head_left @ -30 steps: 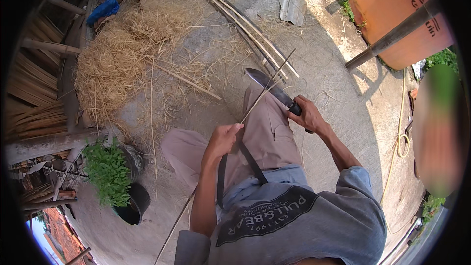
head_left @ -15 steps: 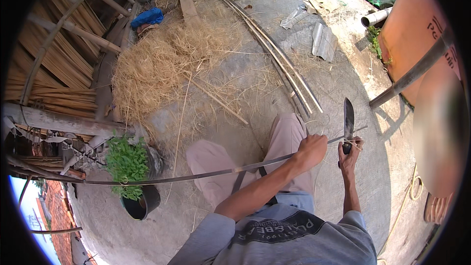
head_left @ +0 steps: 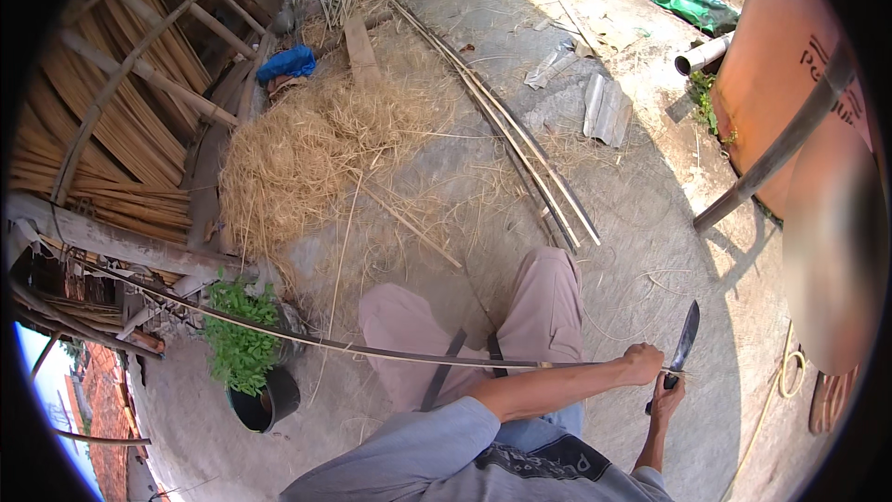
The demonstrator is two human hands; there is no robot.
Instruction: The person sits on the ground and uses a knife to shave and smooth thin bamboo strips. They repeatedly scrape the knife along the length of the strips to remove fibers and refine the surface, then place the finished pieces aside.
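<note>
Reaching rightward, left grip (head_left: 643,364) clenched round a strip (head_left: 372,350), right grip (head_left: 667,395) alongside holding a knife (head_left: 687,337)

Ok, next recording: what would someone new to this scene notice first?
Probably the long dark strip bowing from the far left across the person's lap to the left hand, beside the knife upright in the right hand. Next would be the tangled heap of pale shavings on the ground at upper left, and the big orange object at the upper right.
</note>
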